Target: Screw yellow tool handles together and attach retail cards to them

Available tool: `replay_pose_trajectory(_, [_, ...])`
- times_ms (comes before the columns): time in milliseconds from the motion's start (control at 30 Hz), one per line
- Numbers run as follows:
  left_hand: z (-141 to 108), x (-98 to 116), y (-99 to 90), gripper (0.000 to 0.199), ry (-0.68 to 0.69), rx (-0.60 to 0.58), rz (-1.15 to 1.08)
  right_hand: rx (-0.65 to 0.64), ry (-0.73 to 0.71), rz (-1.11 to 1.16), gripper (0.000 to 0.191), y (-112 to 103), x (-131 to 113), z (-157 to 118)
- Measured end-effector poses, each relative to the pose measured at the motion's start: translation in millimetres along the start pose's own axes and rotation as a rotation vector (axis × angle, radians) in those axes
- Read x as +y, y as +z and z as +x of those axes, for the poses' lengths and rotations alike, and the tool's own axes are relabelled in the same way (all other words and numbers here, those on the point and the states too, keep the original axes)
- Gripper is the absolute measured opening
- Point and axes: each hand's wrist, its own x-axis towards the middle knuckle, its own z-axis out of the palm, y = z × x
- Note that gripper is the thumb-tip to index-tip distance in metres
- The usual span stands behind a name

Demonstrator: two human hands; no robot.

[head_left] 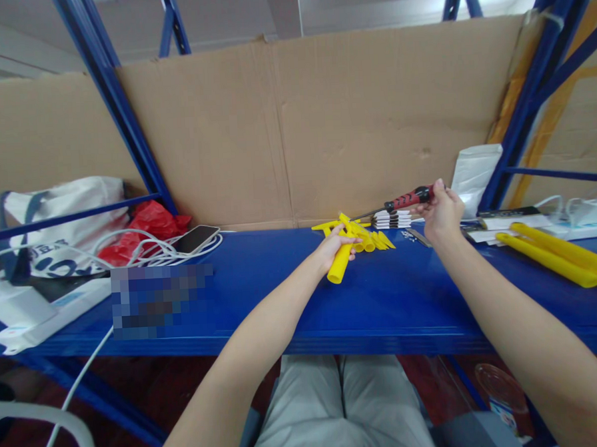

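Observation:
My left hand point(336, 249) is closed around a yellow tube-shaped piece point(339, 267), held slanted above the blue table point(261, 272). In my right hand point(442, 212) is the end of a red and black screwdriver point(405, 200). Its thin shaft points left towards the top of the yellow piece; whether the tip touches it cannot be made out. Several more yellow parts point(380, 240) lie just beyond and right of my left hand. Behind the screwdriver sits a stack of white packets with black bands point(392, 220).
Long yellow tubes point(560, 260) lie at the right, near a white pouch point(476, 174). At the left are a phone point(198, 239), white cables, a red bag point(151, 228), a cloth bag point(68, 222) and a power strip point(58, 316). Cardboard point(323, 129) stands behind.

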Motion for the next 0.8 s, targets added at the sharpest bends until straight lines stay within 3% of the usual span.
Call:
replay_pose_trajectory(467, [0, -2, -0.3, 0.075, 0.012, -0.021, 0.008, 0.022, -0.023, -0.009, 0.036, 0, 1, 2])
replay_pose_trajectory(667, [-3, 0, 0.9, 0.073, 0.029, 0.006, 0.05, -0.023, -0.021, 0.027, 0.032, 3, -6, -3])
replay_pose_trajectory(800, [-3, 1, -2.4, 0.073, 0.047, 0.038, 0.061, -0.145, -0.067, 0.044, 0.031, 3, -12, -5])
